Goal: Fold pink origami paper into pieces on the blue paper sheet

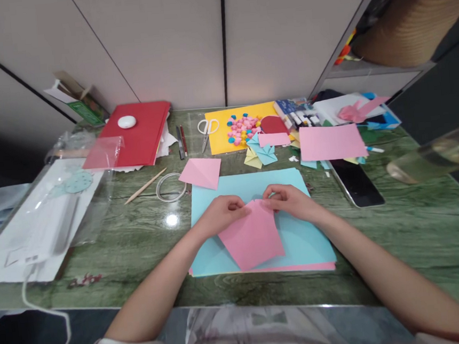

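Note:
A pink sheet of paper (254,236) is held up at its far edge between my two hands, over a stack of light blue paper (304,243). My left hand (227,213) pinches the sheet's far left part between thumb and fingers. On the far right part, my right hand (287,201) has its thumb and fingertips closed on the same sheet. The near part of the sheet hangs down toward the stack. Just beyond my left hand, a creased pink square of paper (202,173) overlaps the stack's far left corner.
Left are a wooden stick (146,185), a clear tape roll (171,188), a red folder (142,137) and a white power strip (52,230). Scissors (207,128), small coloured balls (244,129) and folded paper pieces (263,150) lie behind. A phone (358,183) and a bottle (433,157) are right.

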Demonstrator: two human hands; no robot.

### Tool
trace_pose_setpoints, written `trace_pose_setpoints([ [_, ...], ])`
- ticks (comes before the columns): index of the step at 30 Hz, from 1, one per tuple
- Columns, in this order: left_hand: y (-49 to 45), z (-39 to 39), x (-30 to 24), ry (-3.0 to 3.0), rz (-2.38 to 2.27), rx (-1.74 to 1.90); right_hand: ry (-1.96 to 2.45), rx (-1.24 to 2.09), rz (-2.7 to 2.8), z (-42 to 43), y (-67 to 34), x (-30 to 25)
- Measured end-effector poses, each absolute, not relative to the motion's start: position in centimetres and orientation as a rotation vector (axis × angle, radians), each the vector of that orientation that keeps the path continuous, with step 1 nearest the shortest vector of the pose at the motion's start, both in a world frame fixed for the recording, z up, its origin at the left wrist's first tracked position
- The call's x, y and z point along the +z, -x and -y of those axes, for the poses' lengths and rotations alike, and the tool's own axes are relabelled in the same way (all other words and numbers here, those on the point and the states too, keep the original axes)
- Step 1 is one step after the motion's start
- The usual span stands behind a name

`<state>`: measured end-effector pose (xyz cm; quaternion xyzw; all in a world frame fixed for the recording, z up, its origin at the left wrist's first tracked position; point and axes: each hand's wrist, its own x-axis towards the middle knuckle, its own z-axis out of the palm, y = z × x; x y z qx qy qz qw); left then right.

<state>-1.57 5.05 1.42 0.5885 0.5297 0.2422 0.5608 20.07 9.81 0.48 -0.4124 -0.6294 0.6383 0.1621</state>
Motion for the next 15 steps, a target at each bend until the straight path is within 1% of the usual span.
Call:
trace_pose_setpoints([
  [3, 1.49, -5.02, 1.41, -1.383, -1.225, 0.587, 1.184, 1.833, 1.761, -9.86, -20.14, 0.69],
  [10, 1.48, -4.73, 1.81, -1.393, -1.153, 0.476, 1.228, 1.647, 1.708, -9.77, -19.77, 0.96],
  [15, 1.43, -4.59, 1.73, -1.390, -1.167, 0.489, 1.242, 1.551, 1.685, -9.46, -19.32, 0.74],
])
